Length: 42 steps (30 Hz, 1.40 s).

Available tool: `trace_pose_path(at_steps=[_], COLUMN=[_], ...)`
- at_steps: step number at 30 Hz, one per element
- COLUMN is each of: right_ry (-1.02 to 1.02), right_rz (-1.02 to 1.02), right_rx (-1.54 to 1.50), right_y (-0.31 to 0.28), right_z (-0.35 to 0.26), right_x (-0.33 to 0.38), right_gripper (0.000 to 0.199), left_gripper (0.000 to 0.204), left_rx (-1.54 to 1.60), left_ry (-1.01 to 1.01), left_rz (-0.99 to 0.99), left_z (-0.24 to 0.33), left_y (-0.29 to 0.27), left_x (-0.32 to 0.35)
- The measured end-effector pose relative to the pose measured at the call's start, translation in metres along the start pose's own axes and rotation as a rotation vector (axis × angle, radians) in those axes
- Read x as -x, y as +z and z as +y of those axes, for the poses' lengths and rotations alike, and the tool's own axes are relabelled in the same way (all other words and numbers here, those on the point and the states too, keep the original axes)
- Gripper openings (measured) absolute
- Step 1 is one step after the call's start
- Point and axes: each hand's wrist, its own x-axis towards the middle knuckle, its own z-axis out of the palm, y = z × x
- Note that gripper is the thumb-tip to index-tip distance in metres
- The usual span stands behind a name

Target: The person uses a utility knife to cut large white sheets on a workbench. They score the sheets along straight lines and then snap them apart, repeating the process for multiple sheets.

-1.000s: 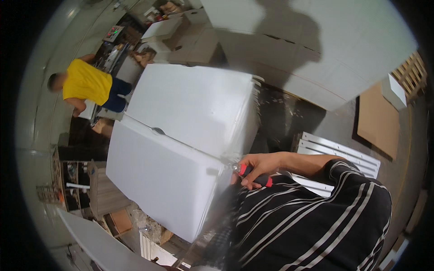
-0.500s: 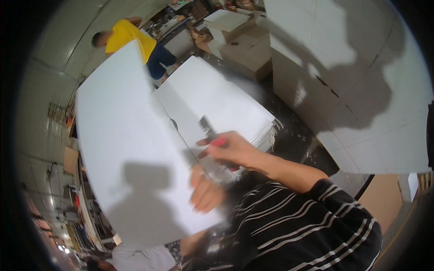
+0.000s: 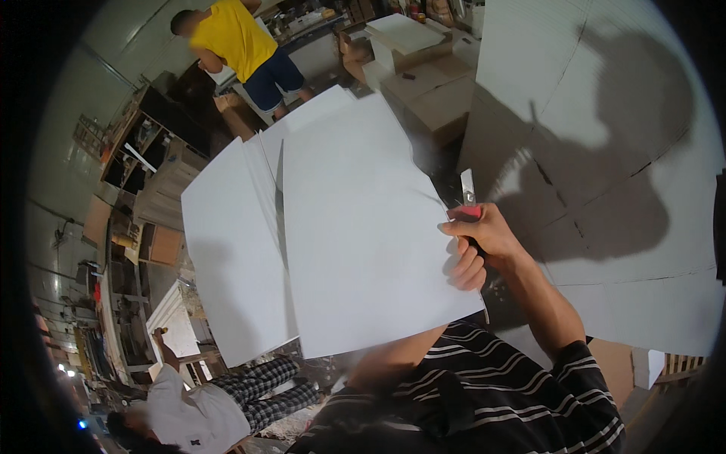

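Observation:
My right hand (image 3: 475,246) is closed around a utility knife (image 3: 467,189) with a metal front end and a red and black handle. Its thumb and fingers also meet the right edge of a large white board (image 3: 370,227), which lies tilted in front of me. My left forearm (image 3: 401,354) passes beneath the near edge of that board, so the left hand is hidden. More white boards (image 3: 219,250) lie to the left, their edges overlapping in layers.
A person in a yellow shirt (image 3: 238,38) bends over at the far left. Another, in a white shirt (image 3: 197,405), is at the lower left, one arm toward a pale panel (image 3: 175,321). Large white panels (image 3: 605,151) stand on the right; cardboard boxes (image 3: 431,98) sit behind.
A white board now covers the middle, where a stack lay in view. My right hand has moved right to its edge with the knife. My left hand has gone out of sight beneath it.

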Motion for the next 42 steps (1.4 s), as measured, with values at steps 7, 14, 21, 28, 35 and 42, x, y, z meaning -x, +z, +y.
trace_pose_path(at_steps=[7, 14, 21, 28, 35, 42], right_ry=[-0.232, -0.194, -0.039, 0.489, 0.582, 0.512], right_rz=[0.076, -0.025, 0.041, 0.029, 0.032, -0.090], right_rx=[0.191, 0.563, 0.179, -0.411, -0.499, -0.394], right_y=[-0.006, -0.028, -0.122, -0.211, -0.231, -0.189], right_z=[-0.008, -0.016, 0.015, 0.126, 0.174, 0.136], right_x=[-0.069, -0.122, -0.116, -0.078, -0.038, -0.005], right_gripper=[0.016, 0.021, 0.031, 0.037, 0.036, 0.043], left_gripper=[0.043, 0.022, 0.021, 0.069, 0.047, 0.059], left_rx=[-0.979, -1.802, -2.575, -3.026, -3.084, -3.149], left_ry=[-0.670, -0.759, 0.238, -0.149, -0.159, -0.332], left_rz=[0.899, 0.234, 0.288, 0.643, 0.502, 0.230], left_z=[0.005, 0.017, 0.020, -0.008, 0.003, 0.023], left_y=[-0.019, 0.064, 0.058, -0.014, -0.018, 0.008], left_x=[0.062, 0.070, -0.001, -0.022, -0.009, -0.018])
